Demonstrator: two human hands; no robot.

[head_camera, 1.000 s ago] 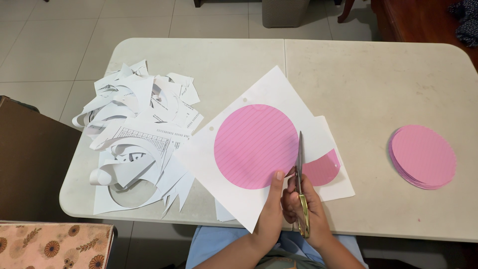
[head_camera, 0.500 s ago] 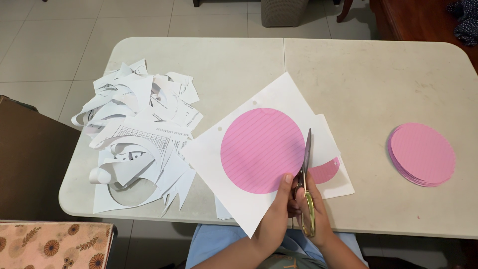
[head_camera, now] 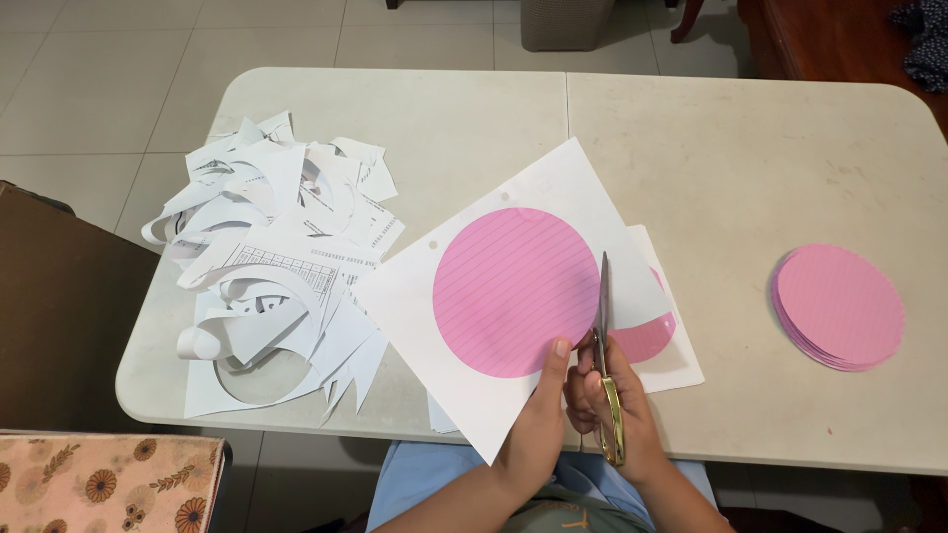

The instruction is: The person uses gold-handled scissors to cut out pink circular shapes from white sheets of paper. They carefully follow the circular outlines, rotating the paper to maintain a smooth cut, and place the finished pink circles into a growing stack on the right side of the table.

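Note:
My left hand (head_camera: 538, 415) pinches the near edge of a white sheet (head_camera: 464, 306) printed with a large pink lined circle (head_camera: 513, 291), thumb on the circle's lower rim. My right hand (head_camera: 617, 410) grips gold-handled scissors (head_camera: 604, 345); the blades point away from me along the circle's right edge, cutting into the sheet. Under it lies another white sheet (head_camera: 676, 360) with part of a pink circle showing.
A heap of white paper scraps (head_camera: 276, 266) covers the left of the beige table (head_camera: 691, 148). A stack of cut pink circles (head_camera: 839, 306) lies at the right. A dark box and a floral cushion (head_camera: 99, 479) stand to the left, below the table edge.
The sheet has been turned and shifted slightly right in my left hand. The scissors have advanced further along the circle's right edge.

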